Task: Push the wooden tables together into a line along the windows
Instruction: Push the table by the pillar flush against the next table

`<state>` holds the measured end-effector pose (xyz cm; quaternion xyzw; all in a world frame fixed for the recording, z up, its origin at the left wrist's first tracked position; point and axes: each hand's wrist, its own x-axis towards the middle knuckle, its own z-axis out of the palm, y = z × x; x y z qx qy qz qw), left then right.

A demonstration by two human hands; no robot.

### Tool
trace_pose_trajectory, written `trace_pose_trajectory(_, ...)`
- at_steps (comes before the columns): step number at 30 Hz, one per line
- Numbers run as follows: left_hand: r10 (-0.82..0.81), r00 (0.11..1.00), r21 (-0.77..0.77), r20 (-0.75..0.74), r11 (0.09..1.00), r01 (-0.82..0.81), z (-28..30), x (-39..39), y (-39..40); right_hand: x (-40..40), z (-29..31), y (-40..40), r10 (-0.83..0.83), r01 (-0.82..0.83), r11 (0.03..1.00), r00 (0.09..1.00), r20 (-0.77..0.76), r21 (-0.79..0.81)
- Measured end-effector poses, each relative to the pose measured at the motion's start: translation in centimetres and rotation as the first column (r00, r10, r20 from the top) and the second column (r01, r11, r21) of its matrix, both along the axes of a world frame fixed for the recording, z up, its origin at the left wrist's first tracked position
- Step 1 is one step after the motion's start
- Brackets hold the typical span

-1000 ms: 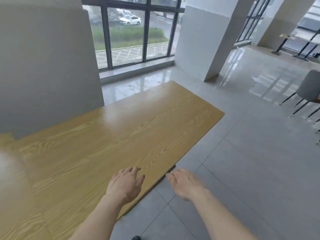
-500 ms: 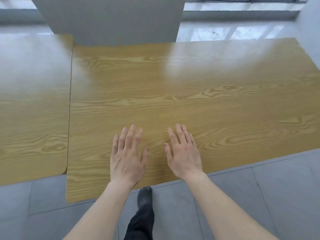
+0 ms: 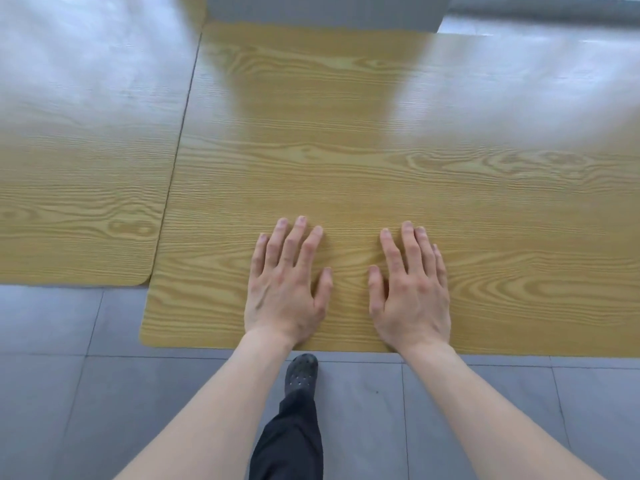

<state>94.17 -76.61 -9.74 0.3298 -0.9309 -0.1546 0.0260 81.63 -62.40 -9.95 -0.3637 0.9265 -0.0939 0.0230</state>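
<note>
The left table [image 3: 79, 188] lies side by side with the right table [image 3: 346, 161], their edges meeting along a thin seam; the right one's near edge juts closer to the person. The left hand [image 3: 285, 289] and right hand [image 3: 412, 292] lie flat, palms down, fingers spread, gripping nothing, near that table's front edge. Both tops are yellow wood grain with window glare. Half a second ago the hands lay closer together, and the view now sits nearer the tabletop. A black shoe [image 3: 301, 374] stands on grey floor [image 3: 69, 410].
</note>
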Motion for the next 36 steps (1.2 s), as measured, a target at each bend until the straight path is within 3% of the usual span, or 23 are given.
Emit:
trace_pose_trajectory(17, -0.043, 0.999, -0.005, -0.022, 0.999, 0.043, 0.0, -5.5, -6.8, -4.6, -0.5, -6.0, -0.064, 0.061, 0.996, 0.997, -0.049, -0.066)
trace_pose_trajectory(30, -0.051, 0.999, -0.025, -0.018, 0.998, 0.050, -0.5, -5.6, -7.0, -4.7, -0.6, -6.1, -0.066, 0.066, 0.998, 0.997, -0.040, -0.021)
trace_pose_trajectory(36, -0.100, 0.995, 0.048, 0.020, 0.994, 0.099, -0.4, -5.5, -6.4, -4.8, 0.1, -5.0, -0.053, 0.053, 0.997, 0.999, -0.011, 0.051)
